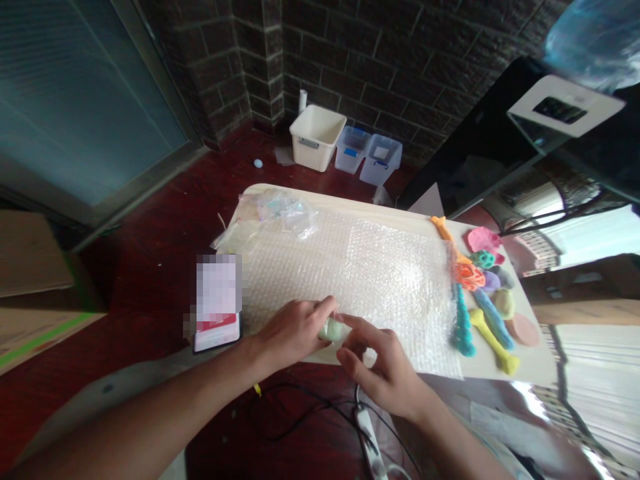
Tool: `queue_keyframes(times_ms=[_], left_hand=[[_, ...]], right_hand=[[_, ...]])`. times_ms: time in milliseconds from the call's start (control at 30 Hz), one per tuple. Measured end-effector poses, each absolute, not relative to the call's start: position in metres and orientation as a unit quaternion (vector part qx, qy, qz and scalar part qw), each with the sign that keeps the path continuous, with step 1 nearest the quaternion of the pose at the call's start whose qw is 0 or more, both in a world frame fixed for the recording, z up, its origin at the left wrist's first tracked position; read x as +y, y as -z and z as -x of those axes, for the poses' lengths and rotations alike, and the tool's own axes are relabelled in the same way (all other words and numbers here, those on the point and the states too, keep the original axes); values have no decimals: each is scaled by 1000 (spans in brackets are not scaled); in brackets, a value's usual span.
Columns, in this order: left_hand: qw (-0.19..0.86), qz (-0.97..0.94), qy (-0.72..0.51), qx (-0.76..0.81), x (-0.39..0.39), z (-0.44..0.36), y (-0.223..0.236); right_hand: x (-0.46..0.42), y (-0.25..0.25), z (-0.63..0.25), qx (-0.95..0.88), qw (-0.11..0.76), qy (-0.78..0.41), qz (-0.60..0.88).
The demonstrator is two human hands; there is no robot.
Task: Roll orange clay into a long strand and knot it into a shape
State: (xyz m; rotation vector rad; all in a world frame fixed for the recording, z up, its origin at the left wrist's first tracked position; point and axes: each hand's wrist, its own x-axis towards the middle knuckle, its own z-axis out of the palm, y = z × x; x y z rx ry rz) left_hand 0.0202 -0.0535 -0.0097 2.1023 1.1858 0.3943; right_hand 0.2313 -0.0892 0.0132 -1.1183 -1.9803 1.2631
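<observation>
My left hand (299, 329) is closed round a pale green, rounded lump (330, 331) that looks like soft modelling clay. Fingers cover part of the lump. My right hand (383, 363) is just to the right of it, with the index finger reaching to the lump's upper edge. The thumb and the other fingers are bent but apart, with nothing gripped between them. Both hands are over the near edge of a table spread with bubble wrap (320, 260).
Colourful clay-like pieces, including a yellow bone shape (495, 341) and a teal strip (464, 323), lie at the table's right end. Clear plastic bags (287, 212) lie at its far left. A phone (217, 337) is by the left edge. A power strip (369, 437) and cables are below.
</observation>
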Motion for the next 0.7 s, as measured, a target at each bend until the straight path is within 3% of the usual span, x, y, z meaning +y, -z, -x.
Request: queue_keyframes(times_ms=[300,533,700], left_hand=[[365,-812,-150,429,-49,-20,11],[277,-836,-101,463,-50,-20,9],[282,-838,-73,461,-51,-19,3]], right_hand=[[-83,-8,-237,-775,227,-450,381],[-88,-11,-231,-818,145,-355,429],[-86,-13,-229,-799,165,-456,354]])
